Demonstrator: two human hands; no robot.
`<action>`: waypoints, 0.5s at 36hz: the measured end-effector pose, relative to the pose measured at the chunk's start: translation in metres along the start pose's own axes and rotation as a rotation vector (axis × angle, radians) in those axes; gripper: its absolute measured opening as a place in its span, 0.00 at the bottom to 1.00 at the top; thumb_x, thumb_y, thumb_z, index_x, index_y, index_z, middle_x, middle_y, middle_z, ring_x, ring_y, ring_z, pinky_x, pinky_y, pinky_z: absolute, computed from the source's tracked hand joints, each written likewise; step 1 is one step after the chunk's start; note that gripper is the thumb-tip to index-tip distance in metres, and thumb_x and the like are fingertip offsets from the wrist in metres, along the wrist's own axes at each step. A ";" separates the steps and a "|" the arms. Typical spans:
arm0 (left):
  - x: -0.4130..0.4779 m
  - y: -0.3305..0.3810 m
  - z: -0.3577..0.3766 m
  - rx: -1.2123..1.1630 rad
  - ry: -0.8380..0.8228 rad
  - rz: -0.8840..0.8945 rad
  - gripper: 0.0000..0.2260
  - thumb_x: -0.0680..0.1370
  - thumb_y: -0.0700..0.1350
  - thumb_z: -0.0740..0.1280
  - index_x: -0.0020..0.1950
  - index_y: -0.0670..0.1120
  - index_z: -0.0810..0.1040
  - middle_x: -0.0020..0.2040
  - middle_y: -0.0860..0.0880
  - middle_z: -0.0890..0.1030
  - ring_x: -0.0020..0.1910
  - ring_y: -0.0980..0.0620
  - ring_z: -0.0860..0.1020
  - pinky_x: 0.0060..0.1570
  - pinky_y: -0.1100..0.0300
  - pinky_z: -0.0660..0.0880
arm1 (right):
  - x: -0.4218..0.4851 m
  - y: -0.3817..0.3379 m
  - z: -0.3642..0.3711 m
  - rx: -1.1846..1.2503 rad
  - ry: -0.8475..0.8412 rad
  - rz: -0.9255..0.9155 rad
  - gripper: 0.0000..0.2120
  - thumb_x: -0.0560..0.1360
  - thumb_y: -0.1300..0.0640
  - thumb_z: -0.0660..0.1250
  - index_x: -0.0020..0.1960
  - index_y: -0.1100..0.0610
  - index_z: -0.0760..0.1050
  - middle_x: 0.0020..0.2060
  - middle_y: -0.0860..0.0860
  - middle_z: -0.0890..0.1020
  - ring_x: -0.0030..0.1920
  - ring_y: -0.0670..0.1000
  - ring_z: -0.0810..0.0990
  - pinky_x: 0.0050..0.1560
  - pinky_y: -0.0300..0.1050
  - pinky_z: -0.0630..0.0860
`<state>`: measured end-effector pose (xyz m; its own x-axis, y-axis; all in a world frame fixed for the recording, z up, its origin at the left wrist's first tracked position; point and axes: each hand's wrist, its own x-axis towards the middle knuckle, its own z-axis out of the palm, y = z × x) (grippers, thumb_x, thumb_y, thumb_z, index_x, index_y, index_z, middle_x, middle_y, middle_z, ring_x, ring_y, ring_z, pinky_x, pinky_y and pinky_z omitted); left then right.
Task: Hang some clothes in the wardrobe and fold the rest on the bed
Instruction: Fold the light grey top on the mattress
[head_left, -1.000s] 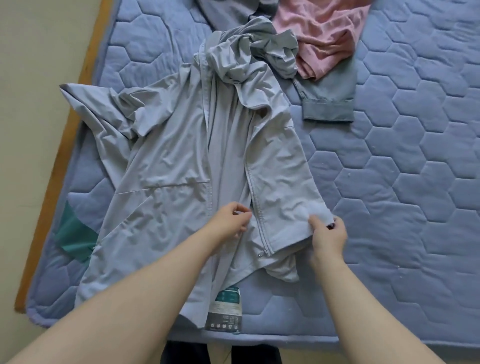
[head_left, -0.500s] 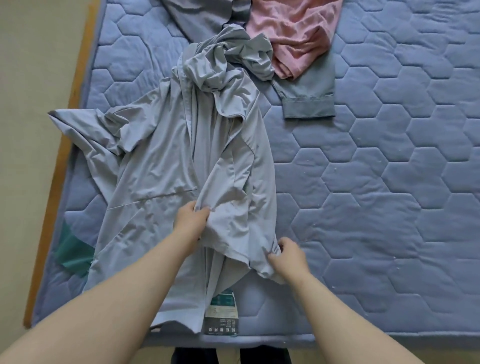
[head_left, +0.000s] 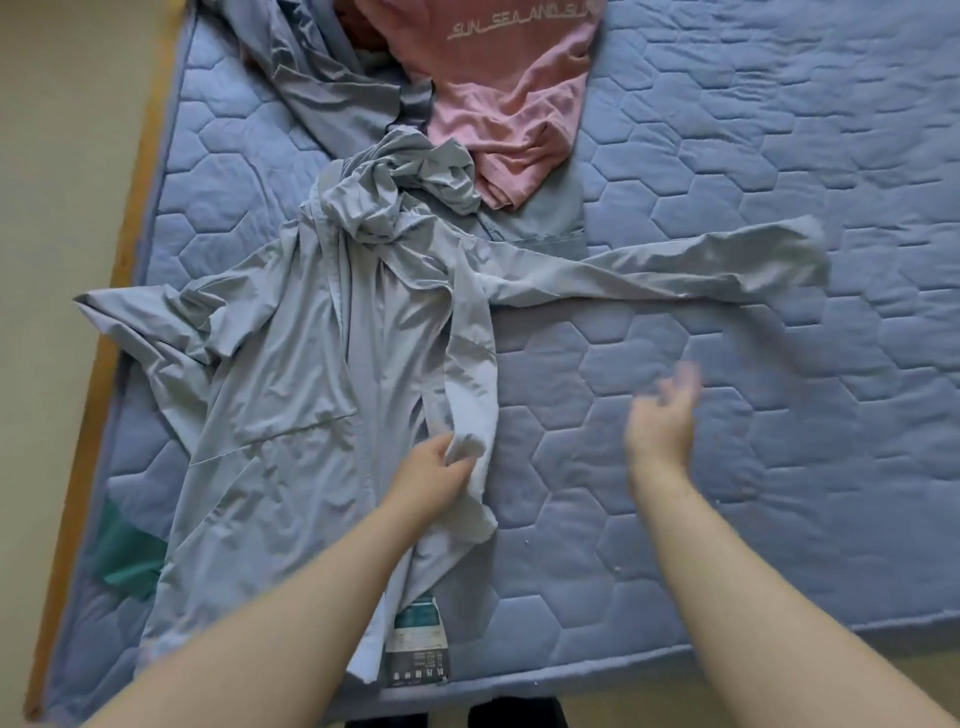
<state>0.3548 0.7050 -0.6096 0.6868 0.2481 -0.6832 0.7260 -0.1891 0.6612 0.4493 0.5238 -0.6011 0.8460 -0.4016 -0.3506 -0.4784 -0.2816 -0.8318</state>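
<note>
A light grey hooded jacket (head_left: 311, 374) lies spread on the left part of the blue quilted mattress (head_left: 727, 467). Its hood (head_left: 400, 202) is bunched at the top. One sleeve (head_left: 675, 265) stretches out to the right across the bed. My left hand (head_left: 436, 473) grips the jacket's front edge near the zip. My right hand (head_left: 662, 415) hovers blurred above the bare mattress with fingers loose, holding nothing. A pink T-shirt (head_left: 509, 104) with white lettering lies at the top, partly over blue-grey clothes (head_left: 332, 88).
The bed's wooden frame (head_left: 130, 218) runs along the left, with pale floor beyond. A green patch (head_left: 124, 556) shows on the mattress's left edge. A printed label (head_left: 418, 644) hangs at the near edge. Bare mattress stretches to the right.
The right sleeve has been flung out to the right across the bed. My right hand let go of the jacket and moved up and right. My left hand kept its hold.
</note>
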 end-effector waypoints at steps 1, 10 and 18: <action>0.000 0.001 0.003 0.013 -0.086 -0.013 0.06 0.77 0.39 0.64 0.52 0.45 0.78 0.46 0.44 0.79 0.44 0.50 0.75 0.44 0.57 0.71 | -0.011 0.012 0.005 -0.152 -0.144 0.036 0.27 0.74 0.71 0.56 0.72 0.56 0.61 0.67 0.58 0.70 0.62 0.54 0.72 0.60 0.43 0.67; 0.012 -0.037 0.003 0.234 0.193 -0.259 0.12 0.81 0.45 0.56 0.54 0.42 0.77 0.57 0.40 0.78 0.55 0.41 0.75 0.50 0.55 0.69 | -0.069 0.093 0.017 -0.476 -0.720 0.196 0.22 0.72 0.72 0.56 0.63 0.57 0.70 0.58 0.55 0.76 0.56 0.55 0.75 0.51 0.44 0.70; 0.020 -0.060 0.026 -0.014 0.078 -0.214 0.14 0.76 0.49 0.67 0.58 0.43 0.74 0.52 0.45 0.78 0.52 0.44 0.78 0.57 0.50 0.75 | -0.075 0.100 0.024 -0.204 -0.668 0.196 0.15 0.72 0.69 0.64 0.54 0.54 0.72 0.45 0.50 0.77 0.40 0.43 0.75 0.42 0.33 0.72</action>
<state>0.3259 0.6962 -0.6707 0.5124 0.3542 -0.7823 0.8537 -0.1114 0.5087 0.3437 0.5471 -0.6685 0.6723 0.1385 -0.7272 -0.6150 -0.4422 -0.6528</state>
